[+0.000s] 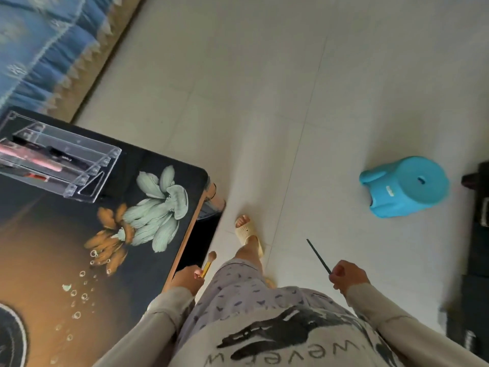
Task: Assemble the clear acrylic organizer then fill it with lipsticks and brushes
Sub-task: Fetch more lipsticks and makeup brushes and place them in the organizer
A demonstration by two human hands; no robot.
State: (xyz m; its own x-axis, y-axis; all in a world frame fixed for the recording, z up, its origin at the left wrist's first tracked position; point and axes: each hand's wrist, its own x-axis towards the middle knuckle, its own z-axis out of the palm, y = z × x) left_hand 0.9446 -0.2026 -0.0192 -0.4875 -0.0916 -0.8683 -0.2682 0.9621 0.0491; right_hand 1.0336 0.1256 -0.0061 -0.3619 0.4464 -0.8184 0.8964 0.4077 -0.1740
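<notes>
Close below, my left hand (186, 279) curls round one gold-ferruled makeup brush (209, 263), bristles pointing far. My right hand (349, 276) pinches one thin dark brush (318, 256), tip aimed far-left. One clear acrylic organizer (60, 165) sits far left on the dark flowered table (148, 250), its long side running left to right, with lipsticks (39, 158) inside, too blurred to count. I judge my left hand nearer.

Beige long sleeves (164, 311), black-lettered shirt (264, 350), bird-print lilac trousers (238, 284), cream slipper (248, 230)
</notes>
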